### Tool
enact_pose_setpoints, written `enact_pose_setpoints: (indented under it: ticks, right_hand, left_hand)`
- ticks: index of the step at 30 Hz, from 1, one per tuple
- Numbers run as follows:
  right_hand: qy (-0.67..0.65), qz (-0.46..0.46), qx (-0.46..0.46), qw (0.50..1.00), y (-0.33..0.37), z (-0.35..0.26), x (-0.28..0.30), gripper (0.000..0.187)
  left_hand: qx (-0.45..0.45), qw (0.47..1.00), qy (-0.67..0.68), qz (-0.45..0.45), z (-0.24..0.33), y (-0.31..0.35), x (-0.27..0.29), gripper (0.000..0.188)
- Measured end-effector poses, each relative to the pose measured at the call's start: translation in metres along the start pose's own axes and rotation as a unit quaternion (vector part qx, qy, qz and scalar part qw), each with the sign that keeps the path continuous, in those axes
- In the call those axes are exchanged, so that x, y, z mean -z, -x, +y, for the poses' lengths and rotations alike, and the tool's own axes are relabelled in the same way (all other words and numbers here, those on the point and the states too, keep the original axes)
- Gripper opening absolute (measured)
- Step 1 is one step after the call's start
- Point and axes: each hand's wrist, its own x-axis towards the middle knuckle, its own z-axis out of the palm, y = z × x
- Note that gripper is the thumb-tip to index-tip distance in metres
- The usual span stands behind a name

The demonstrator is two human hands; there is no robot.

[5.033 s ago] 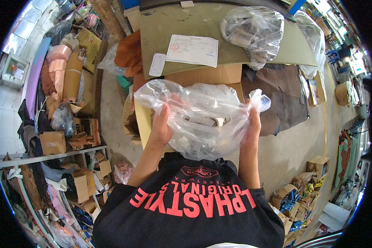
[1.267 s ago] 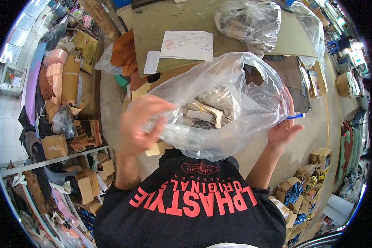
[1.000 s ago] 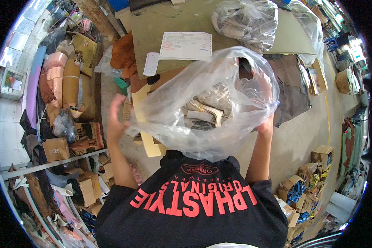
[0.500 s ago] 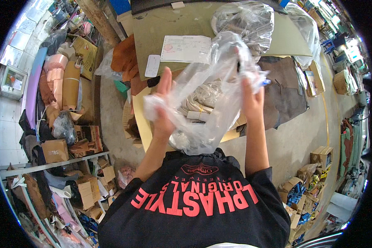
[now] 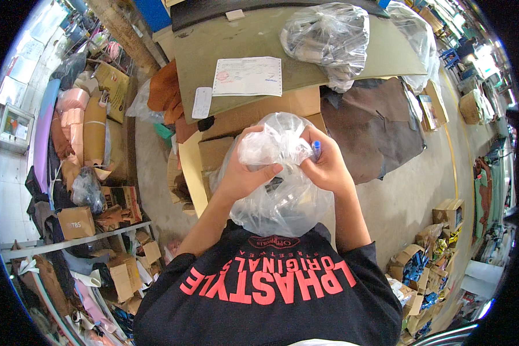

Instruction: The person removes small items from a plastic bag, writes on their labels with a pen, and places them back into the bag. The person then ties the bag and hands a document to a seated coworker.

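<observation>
A clear plastic bag hangs in front of my chest, its mouth bunched up between both hands. My left hand is closed round gathered plastic on the left side. On the right, my right hand pinches the bag's neck and also has a blue-tipped pen between its fingers. What lies inside the bag is mostly hidden by the hands and the crinkled film. Behind the bag is an open cardboard box.
A green-topped table ahead bears a printed sheet, a small white card and another filled plastic bag. Dark leather pieces lie to the right. Leather rolls stand at left, above a shelf.
Both hands have come closer together and gathered the bag's wide-open mouth into a bunch. The bundled pale contents seen through the opening are now mostly covered.
</observation>
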Motion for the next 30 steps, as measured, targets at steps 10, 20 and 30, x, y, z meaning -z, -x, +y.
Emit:
enact_pose_setpoints:
  ticks: [10, 20, 30]
  right_hand:
    - [-0.386, 0.159, 0.082, 0.905, -0.102, 0.006, 0.117, 0.078]
    - [0.574, 0.141, -0.193, 0.783, -0.256, 0.066, 0.123, 0.104]
    - [0.162, 0.445, 0.045, 0.879, -0.218, 0.058, 0.253, 0.045]
  left_hand:
    - [-0.032, 0.991, 0.094, 0.087, 0.009, 0.029, 0.046, 0.086]
    - [-0.107, 0.92, -0.142, 0.349, 0.038, 0.045, 0.008, 0.104]
    - [-0.22, 0.872, -0.437, -0.016, 0.109, 0.039, 0.002, 0.028]
